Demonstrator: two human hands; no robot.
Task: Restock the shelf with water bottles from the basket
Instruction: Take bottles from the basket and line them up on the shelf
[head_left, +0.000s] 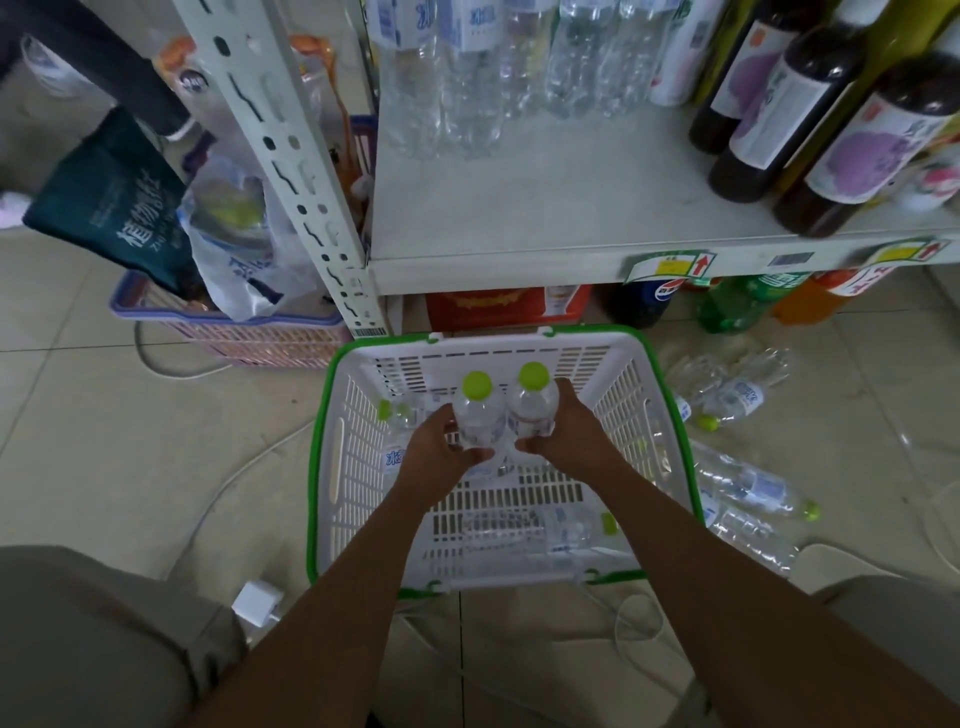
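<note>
- Gripping one upright water bottle (477, 415) over the basket (332, 457), the left hand (441, 447) wraps its body.
- Right hand (569, 426) clasps the second bottle (532, 405) likewise.
- Likely light, smooth, squashy: mid-body holds suit; open shelf (545, 208) waits above.

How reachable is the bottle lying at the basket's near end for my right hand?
Probably not yet: the right hand grips a green-capped bottle. Nothing covers the lying bottle, though.
</note>
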